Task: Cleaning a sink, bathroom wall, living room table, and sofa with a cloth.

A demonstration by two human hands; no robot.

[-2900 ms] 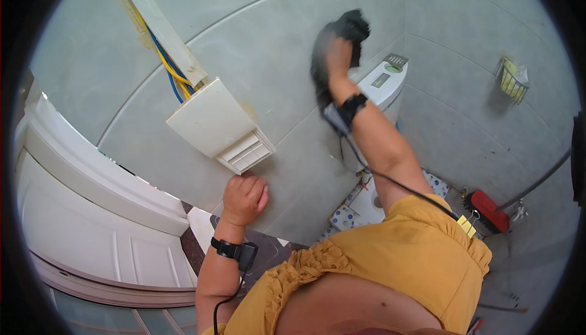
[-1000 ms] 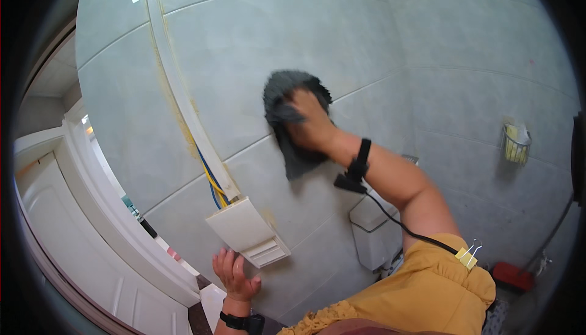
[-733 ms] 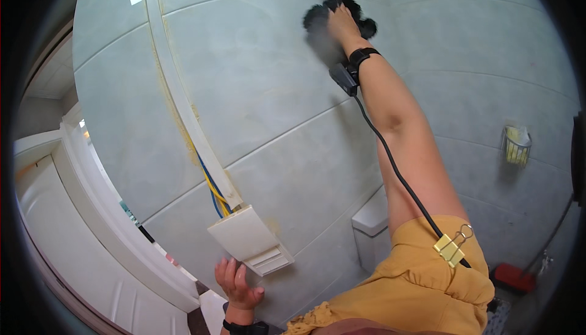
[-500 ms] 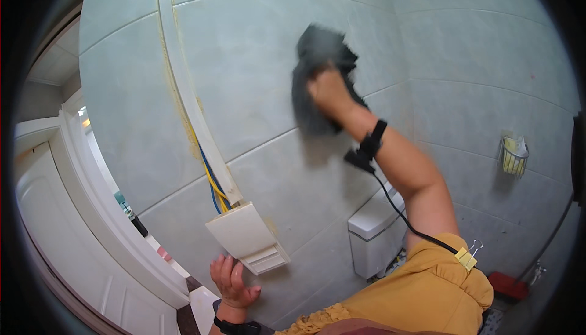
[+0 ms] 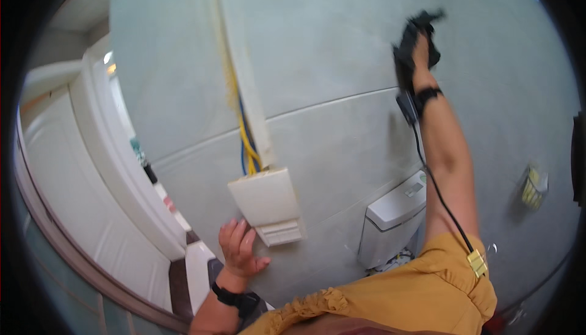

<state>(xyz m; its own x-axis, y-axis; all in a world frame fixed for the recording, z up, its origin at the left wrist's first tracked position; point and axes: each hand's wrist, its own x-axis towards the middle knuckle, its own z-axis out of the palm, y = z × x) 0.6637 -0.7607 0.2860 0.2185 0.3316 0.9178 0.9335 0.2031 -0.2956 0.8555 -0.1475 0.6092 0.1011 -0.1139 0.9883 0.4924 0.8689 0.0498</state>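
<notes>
My right hand (image 5: 422,57) is closed on a dark grey cloth (image 5: 405,53), reaching high to the right across the grey tiled wall (image 5: 329,48). The cloth is bunched around my fingers and blurred by motion; it appears to lie against the tiles, near the corner. Low on the left, my left hand (image 5: 240,252) has its fingers apart and holds nothing. Its fingertips are beside the lower left edge of a white wall-mounted switch box (image 5: 264,196); whether they touch it I cannot tell. Both wrists carry black straps.
Yellow and blue wires (image 5: 247,142) run down beside a pale vertical trunking strip (image 5: 249,84) into the box. A white toilet cistern (image 5: 395,203) stands below my right arm. A wire basket (image 5: 535,188) hangs on the right wall. At the left is a white door (image 5: 91,182).
My right hand has moved right along the wall with the cloth, which is now more bunched. The view has shifted; my left hand remains beside the box, fingers still apart.
</notes>
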